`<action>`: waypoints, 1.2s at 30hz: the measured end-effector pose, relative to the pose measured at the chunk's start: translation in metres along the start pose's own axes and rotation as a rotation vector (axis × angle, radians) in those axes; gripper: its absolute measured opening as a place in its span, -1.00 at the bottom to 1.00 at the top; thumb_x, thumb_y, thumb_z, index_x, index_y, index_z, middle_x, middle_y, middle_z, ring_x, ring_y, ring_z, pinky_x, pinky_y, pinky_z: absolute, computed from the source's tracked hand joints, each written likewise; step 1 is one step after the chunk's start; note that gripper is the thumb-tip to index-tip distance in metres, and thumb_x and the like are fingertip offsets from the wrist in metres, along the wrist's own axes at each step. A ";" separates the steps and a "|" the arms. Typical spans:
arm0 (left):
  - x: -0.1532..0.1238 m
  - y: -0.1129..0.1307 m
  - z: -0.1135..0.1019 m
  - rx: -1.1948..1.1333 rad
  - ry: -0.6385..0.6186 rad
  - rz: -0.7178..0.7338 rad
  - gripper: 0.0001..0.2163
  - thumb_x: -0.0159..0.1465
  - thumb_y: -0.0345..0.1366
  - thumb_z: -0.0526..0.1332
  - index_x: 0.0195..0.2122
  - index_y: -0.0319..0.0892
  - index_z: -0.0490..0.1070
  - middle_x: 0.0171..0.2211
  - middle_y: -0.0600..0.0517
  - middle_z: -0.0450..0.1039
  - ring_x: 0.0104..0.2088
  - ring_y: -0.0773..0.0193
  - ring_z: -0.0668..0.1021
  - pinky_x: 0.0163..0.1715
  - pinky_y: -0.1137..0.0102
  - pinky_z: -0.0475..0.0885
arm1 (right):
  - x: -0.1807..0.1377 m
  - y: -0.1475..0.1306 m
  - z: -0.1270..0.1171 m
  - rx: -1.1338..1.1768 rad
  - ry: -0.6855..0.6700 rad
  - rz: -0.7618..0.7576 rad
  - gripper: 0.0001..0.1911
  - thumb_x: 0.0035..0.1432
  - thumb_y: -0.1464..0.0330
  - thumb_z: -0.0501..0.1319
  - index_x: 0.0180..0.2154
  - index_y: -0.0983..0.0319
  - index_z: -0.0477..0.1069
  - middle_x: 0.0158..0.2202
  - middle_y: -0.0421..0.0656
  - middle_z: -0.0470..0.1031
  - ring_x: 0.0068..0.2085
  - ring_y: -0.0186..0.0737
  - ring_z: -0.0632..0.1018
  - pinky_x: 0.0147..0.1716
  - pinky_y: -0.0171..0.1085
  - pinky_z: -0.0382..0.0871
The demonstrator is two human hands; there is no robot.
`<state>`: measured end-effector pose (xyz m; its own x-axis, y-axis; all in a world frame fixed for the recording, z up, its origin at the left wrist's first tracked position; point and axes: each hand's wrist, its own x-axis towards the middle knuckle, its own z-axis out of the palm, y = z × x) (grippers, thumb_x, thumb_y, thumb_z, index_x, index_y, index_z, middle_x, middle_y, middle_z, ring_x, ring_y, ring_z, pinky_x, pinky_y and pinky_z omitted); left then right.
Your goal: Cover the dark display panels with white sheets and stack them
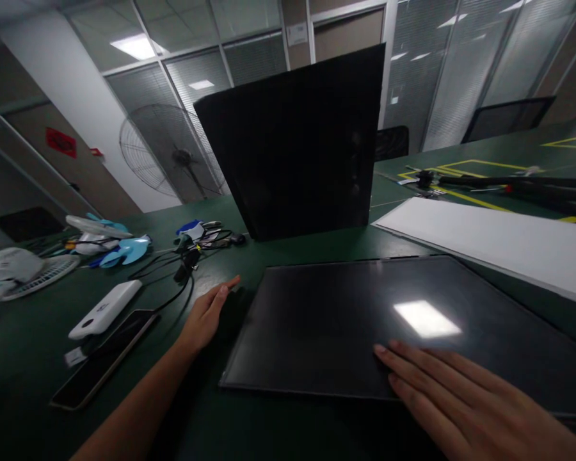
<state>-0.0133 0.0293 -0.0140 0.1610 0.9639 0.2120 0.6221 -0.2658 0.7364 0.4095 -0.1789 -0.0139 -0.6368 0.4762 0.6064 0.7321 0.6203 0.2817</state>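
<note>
A dark, glossy flat display panel [317, 326] lies on the green table, reflecting a ceiling light. My right hand [456, 397] rests flat over its near right part, fingers stretched out and holding nothing. Just left of the panel, my left hand [208, 314] is at the table surface with its fingers extended and nothing in them. Behind the flat panel stands a large black panel [302, 147], upright and slightly tilted. Its support is hidden.
A phone [105, 362] with a cable and a white oblong device [106, 309] lie to the left. Beyond them are blue fan blades [125, 251] and tangled cables [187, 256]. White sheets [499, 240] lie at right, near black rods [523, 186]. A standing fan [180, 153] is behind the table.
</note>
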 end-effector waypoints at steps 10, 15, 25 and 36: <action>0.002 -0.002 0.000 0.440 -0.271 0.153 -0.30 0.38 0.15 0.12 0.42 -0.17 0.27 0.50 -0.16 0.01 0.51 -0.12 0.05 0.44 -0.14 0.01 | 0.080 0.083 0.053 0.634 -0.572 -0.010 -0.53 0.44 0.04 0.09 0.22 0.08 0.46 0.26 -0.16 0.45 0.26 -0.17 0.46 0.24 -0.11 0.34; -0.003 -0.001 0.004 0.574 -0.301 0.224 -0.30 0.46 0.10 0.02 0.47 -0.26 0.13 0.52 -0.22 -0.13 0.52 -0.13 -0.08 0.44 -0.17 -0.07 | 0.050 0.182 0.085 0.072 -0.434 0.540 -0.48 0.49 0.21 -0.03 0.28 0.32 0.39 0.33 0.11 0.33 0.38 0.00 0.27 0.36 0.03 0.10; -0.007 0.001 0.009 0.606 -0.328 0.207 -0.24 0.45 0.15 0.02 0.50 -0.28 0.04 0.53 -0.22 -0.15 0.51 -0.12 0.01 0.45 -0.09 0.02 | -0.016 0.241 0.079 -0.171 -0.652 1.000 -0.37 0.49 0.11 -0.12 0.26 0.36 0.42 0.13 0.32 0.45 0.05 0.15 0.53 -0.08 0.02 0.28; -0.010 0.004 0.007 0.574 -0.311 0.227 -0.26 0.45 0.13 0.04 0.49 -0.28 0.08 0.52 -0.24 -0.13 0.51 -0.11 0.03 0.45 -0.08 0.04 | 0.007 0.228 0.059 -0.286 -0.667 1.101 -0.46 0.43 0.25 -0.10 -0.01 0.41 0.57 -0.07 0.36 0.48 -0.08 0.12 0.56 -0.27 -0.05 0.15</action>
<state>-0.0069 0.0186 -0.0179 0.4941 0.8671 0.0634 0.8404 -0.4950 0.2204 0.5572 0.0026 0.0104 0.3855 0.9086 0.1608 0.9130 -0.4008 0.0756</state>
